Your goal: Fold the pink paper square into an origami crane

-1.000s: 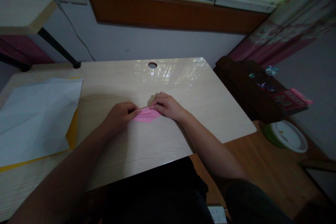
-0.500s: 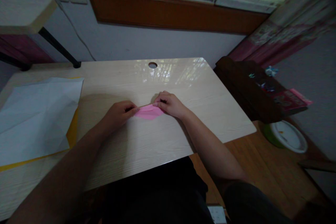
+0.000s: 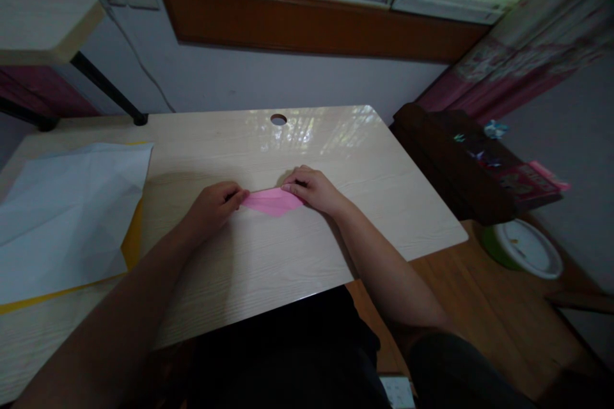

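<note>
A folded piece of pink paper (image 3: 273, 202) is stretched between my two hands, low over the pale wooden desk (image 3: 288, 255). My left hand (image 3: 215, 204) pinches its left end between thumb and fingers. At the upper right edge, my right hand (image 3: 311, 190) is closed on the paper, thumb in front and fingers behind. The paper's top edge runs nearly straight from one hand to the other, and its lower edge comes to a blunt point towards me. Creases show on its face; its far side is hidden.
White creased sheets (image 3: 71, 211) lie over a yellow sheet (image 3: 133, 236) on the desk's left. Behind them stands a raised shelf (image 3: 48, 25) on black legs. A cable hole (image 3: 279, 119) is at the back edge. Right of the desk are dark wooden furniture (image 3: 446, 160) and a round bin (image 3: 527, 248).
My left hand has shifted slightly up and left. The pink paper looks wider and flatter between my hands, with its lower point more to the right. My right hand has barely moved.
</note>
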